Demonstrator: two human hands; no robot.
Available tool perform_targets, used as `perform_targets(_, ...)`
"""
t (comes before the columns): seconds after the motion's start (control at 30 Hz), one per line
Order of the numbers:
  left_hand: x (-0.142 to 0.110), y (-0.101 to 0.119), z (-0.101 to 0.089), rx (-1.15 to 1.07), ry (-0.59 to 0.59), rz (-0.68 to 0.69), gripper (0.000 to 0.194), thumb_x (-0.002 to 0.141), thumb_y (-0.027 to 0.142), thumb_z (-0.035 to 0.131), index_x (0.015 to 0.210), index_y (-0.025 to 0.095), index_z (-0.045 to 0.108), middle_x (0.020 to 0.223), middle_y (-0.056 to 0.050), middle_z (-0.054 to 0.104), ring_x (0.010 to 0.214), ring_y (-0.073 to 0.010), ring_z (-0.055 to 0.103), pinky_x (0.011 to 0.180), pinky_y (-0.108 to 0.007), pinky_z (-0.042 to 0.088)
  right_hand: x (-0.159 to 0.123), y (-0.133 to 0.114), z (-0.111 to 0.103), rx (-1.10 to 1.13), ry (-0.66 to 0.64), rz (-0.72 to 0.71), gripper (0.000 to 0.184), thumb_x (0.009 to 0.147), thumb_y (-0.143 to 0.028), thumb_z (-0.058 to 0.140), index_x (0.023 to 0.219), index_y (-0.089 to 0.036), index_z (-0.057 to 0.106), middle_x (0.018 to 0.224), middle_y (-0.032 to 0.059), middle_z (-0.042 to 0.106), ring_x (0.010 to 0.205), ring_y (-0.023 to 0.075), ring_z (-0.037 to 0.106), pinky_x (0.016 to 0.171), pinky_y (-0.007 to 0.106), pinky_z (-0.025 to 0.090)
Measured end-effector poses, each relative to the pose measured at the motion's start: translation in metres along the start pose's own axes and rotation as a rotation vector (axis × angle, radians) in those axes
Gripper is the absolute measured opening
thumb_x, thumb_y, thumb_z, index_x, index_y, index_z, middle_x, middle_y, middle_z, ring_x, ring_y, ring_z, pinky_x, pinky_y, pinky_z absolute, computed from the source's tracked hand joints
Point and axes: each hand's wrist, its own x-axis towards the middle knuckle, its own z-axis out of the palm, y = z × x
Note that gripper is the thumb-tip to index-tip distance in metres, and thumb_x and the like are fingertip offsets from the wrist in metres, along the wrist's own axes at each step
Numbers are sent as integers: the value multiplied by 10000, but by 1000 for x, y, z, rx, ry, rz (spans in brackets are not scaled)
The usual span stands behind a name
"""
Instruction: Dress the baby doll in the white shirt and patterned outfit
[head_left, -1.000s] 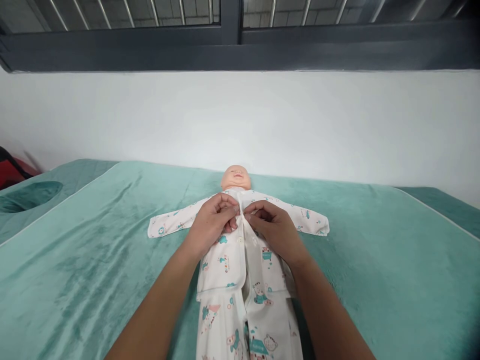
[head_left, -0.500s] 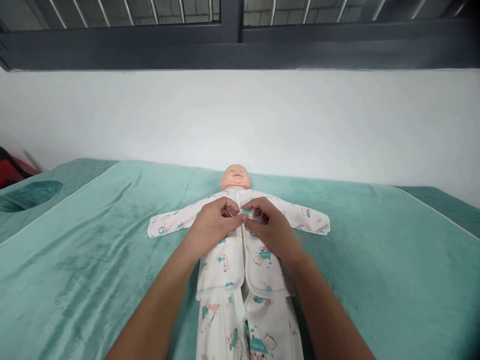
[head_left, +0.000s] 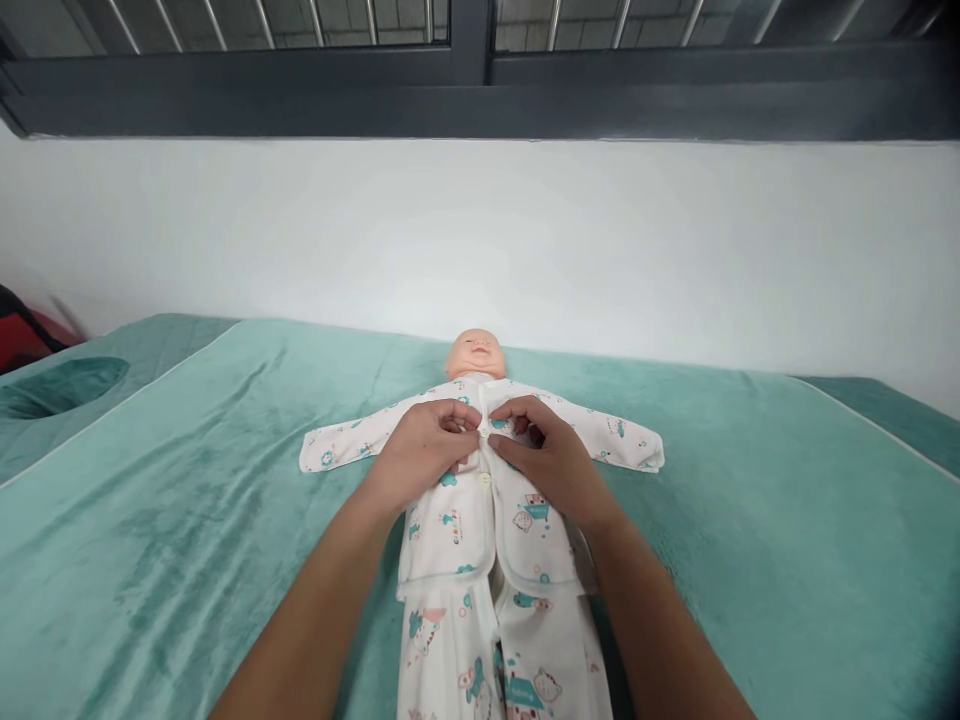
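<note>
A baby doll lies on its back, dressed in a white printed jacket with matching trousers. My left hand is at the chest, its thumb and fingers closed on the left front edge of the jacket. Opposite it, my right hand holds the other front edge between thumb and curled fingers. A small gap separates the two hands over the front opening. Below them a pale yellow button shows on the placket. The jacket's lower front hangs apart, and both sleeves stretch out sideways.
A green plush cover spreads under the doll, wrinkled on the left. Behind it rise a white wall and a dark window frame with metal bars. A red and black object sits at the far left.
My thumbs and fingertips have drawn slightly apart at the front opening, where they met before. The view has shifted a little; the doll lies as it did.
</note>
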Motion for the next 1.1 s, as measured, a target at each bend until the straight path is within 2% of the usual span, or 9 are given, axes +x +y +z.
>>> perform_targets(0.17,1,-1,0,-11,13,-22,231,681,212,576,896,196,658,532,57,500,473,-78,445,400,-164,321,0,-2,0,33,8,23,174,761,-267,654,933,-237,649,834,-15,513,704,108,435,662,253,356)
perform_targets(0.47,0,-1,-3,37,-28,-8,194,717,227,572,894,199,648,569,49,520,513,-83,475,429,-169,359,2,1,1,73,10,74,162,747,-279,676,905,-245,670,791,-24,487,680,100,425,634,244,349)
perform_targets(0.6,-1,-1,-3,51,-26,22,162,741,244,573,886,202,633,560,51,520,496,-74,453,406,-155,315,1,1,1,71,26,86,146,741,-269,676,883,-239,674,775,-25,500,686,102,434,650,246,360)
perform_targets(0.8,-1,-1,-5,77,-59,28,179,762,292,582,911,202,625,589,39,547,495,-82,467,385,-151,311,3,-1,2,100,41,20,77,741,-259,662,803,-212,658,942,3,596,757,114,472,702,255,393)
perform_targets(1.1,2,-4,-3,51,-50,62,169,773,285,585,915,198,617,558,45,522,453,-79,445,337,-146,287,4,2,3,104,29,18,66,764,-259,629,799,-212,659,1023,16,612,760,116,490,704,261,411)
